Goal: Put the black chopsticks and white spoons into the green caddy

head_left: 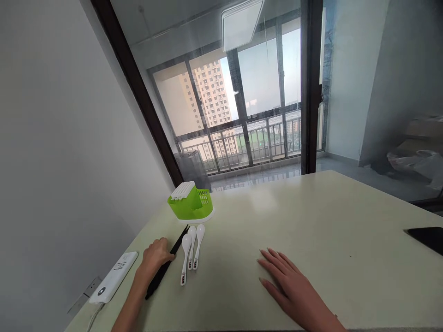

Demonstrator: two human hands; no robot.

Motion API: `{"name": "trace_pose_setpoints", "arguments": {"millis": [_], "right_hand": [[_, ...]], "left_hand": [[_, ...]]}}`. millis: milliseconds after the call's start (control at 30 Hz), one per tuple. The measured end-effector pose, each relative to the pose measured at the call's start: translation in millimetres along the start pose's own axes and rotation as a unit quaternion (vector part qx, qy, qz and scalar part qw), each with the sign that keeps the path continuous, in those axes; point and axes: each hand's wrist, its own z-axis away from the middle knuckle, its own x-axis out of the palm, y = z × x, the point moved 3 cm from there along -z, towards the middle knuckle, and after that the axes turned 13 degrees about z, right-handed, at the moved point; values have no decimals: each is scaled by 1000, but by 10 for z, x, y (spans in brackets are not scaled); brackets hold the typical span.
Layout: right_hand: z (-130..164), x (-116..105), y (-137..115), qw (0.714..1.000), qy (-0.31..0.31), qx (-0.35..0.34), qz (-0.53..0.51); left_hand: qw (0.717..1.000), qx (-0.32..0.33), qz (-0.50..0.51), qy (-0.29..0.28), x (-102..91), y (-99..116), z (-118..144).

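Black chopsticks [166,263] flat on the cream table [311,221], lying slantwise, partly under the left hand [156,259]. Left hand curled loosely over their middle, knuckles up, fingertips touching them; whether actually gripped, impossible to tell. Just beside that hand, on the side toward the right hand: three white spoons [191,251], lying side by side, bowls pointing away, handles toward the body, clear of the chopsticks. Beyond the left hand and the spoons, farther out on the table: green cutlery holder [191,203] with a white top section, on a white base. On the outer side of the left wrist, at the table's edge: white power bank [114,276], cable trailing off. Right hand [289,283] well apart from all of these, spread flat, palm down on bare tabletop, holding nothing. Far beyond the right hand, at the table's edge: dark flat phone [427,237].
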Motion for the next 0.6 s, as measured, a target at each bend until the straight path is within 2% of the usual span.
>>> {"name": "trace_pose_setpoints", "arguments": {"millis": [267, 600], "right_hand": [[6, 2, -7, 1000, -11, -5, 9], [11, -21, -7, 1000, -5, -4, 1]], "left_hand": [[999, -21, -19, 19, 34, 37, 28], [1000, -3, 21, 21, 37, 1, 27]]}}
